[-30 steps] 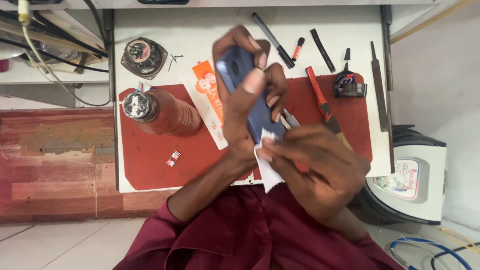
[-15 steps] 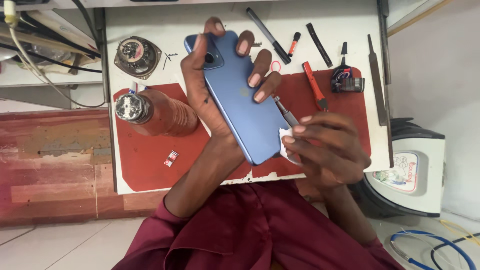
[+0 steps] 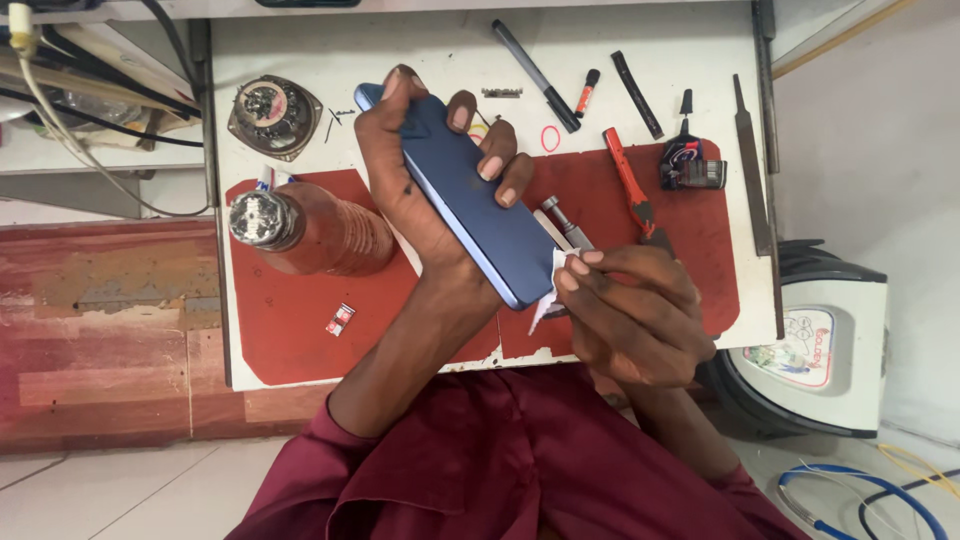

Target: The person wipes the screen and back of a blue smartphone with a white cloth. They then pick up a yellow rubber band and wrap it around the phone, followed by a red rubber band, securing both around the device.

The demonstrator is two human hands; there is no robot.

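Observation:
My left hand (image 3: pixel 425 190) grips a blue smartphone (image 3: pixel 470 205) above the work table, back side up and tilted on edge. My right hand (image 3: pixel 635 310) pinches a small white cloth or tissue (image 3: pixel 548 290) and presses it against the phone's lower end. Under the hands lies a red mat (image 3: pixel 300 320) on the white table (image 3: pixel 420 50).
A clear bottle (image 3: pixel 310 228) lies on the mat at left, and a round speaker part (image 3: pixel 272 115) sits behind it. A small card tray (image 3: pixel 340 319), pens, a red-handled tool (image 3: pixel 628 180), a file (image 3: pixel 750 165) and a black clip lie around. A white machine (image 3: pixel 820 340) stands at right.
My left hand has turned the phone from showing its broad back to a more edge-on tilt. My right hand has stayed at the phone's lower end with the white cloth.

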